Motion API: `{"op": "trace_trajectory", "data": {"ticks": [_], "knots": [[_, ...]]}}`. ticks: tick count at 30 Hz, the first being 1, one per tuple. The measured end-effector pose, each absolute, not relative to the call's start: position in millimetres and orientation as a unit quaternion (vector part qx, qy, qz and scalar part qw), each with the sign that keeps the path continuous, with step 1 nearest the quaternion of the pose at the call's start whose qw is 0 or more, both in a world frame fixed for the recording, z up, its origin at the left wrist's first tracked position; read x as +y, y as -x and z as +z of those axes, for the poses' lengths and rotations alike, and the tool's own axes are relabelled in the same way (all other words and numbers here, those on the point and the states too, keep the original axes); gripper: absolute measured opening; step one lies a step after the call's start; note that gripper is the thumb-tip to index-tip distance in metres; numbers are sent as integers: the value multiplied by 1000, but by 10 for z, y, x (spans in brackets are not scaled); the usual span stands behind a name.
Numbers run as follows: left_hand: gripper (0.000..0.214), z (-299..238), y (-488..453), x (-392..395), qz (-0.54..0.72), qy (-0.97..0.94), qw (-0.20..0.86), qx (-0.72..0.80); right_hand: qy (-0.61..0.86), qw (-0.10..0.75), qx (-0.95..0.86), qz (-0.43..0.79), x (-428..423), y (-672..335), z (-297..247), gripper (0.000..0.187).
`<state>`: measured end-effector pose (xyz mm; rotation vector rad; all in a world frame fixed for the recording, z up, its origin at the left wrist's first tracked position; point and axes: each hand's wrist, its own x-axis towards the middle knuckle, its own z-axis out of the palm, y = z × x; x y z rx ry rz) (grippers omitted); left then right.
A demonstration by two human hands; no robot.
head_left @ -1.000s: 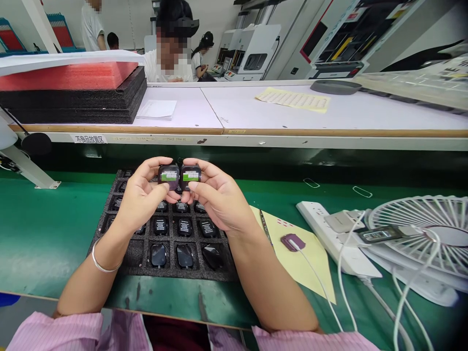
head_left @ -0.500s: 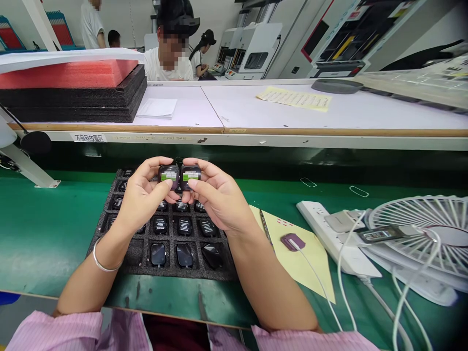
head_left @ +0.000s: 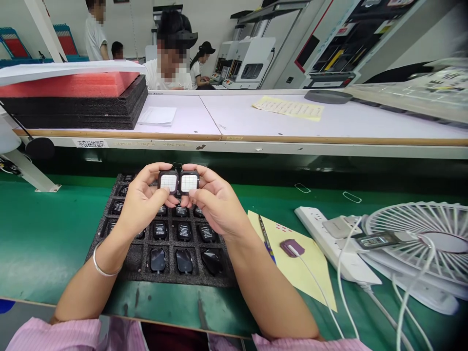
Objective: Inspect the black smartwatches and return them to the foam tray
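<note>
A green workbench (head_left: 54, 243) carries a dark foam tray (head_left: 131, 261), with a yellow sheet (head_left: 310, 275) to the tray's right. Over the tray's far part, the left hand (head_left: 141, 207) pinches one small device (head_left: 168, 182) between thumb and fingers, while the right hand (head_left: 217, 204) grips a second device (head_left: 189, 181) likewise, just beside it, both faces lit white with thin grid lines.
</note>
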<state>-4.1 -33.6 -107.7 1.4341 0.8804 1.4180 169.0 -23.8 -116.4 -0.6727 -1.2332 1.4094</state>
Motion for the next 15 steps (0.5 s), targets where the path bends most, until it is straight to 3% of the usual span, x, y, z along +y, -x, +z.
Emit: {"op": "trace_trajectory", "data": {"ticks": [8,15], "knots": [[31,-1082,37,-332,594,-558,447,370,268,532,-515,616,-198,-1697,-1207,37],[29,-1094,39,-345,593,-558,447,370,256,530,-530,611,-201,-1695,-1228,38]]}}
